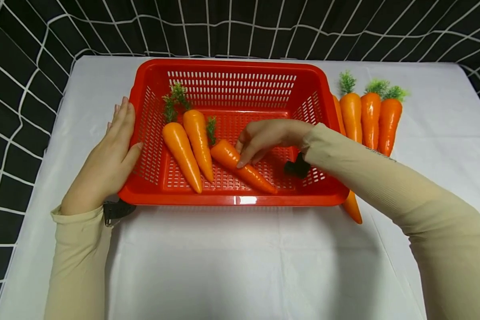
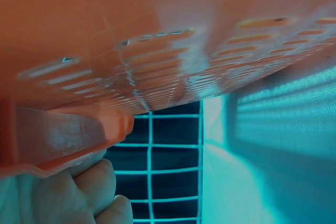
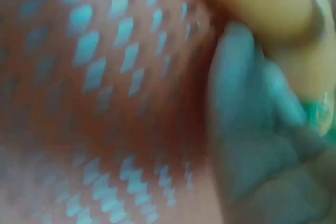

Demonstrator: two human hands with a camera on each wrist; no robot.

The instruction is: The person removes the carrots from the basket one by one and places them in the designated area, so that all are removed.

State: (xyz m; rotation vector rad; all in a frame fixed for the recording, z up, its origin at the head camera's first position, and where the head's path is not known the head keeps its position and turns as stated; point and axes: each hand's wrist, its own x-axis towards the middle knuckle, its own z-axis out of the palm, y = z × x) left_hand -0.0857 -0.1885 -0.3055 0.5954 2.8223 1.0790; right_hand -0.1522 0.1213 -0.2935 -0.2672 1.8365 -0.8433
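A red plastic basket (image 1: 228, 199) with slotted walls stands on the white-covered table. My left hand (image 1: 108, 155) rests along its left rim, fingers straight on the outside and thumb over the edge; in the left wrist view the fingers (image 2: 94, 192) show beside the rim. Inside, my right hand (image 1: 264, 138) pinches an orange carrot (image 1: 250, 173) that lies slanted, tip toward the front wall. Left of it lie two more carrots, one (image 1: 182, 153) beside the other (image 1: 198, 138), their green tops toward the back. The right wrist view is blurred, with the thumb against the carrot (image 3: 278, 9).
Several carrots lie on the table to the basket's right, one (image 1: 389, 124) outermost, and a tip (image 1: 352, 209) shows by the front right corner. White cloth (image 1: 224, 258) spreads in front. Black white-lined fabric (image 1: 240, 40) rises behind and at the sides.
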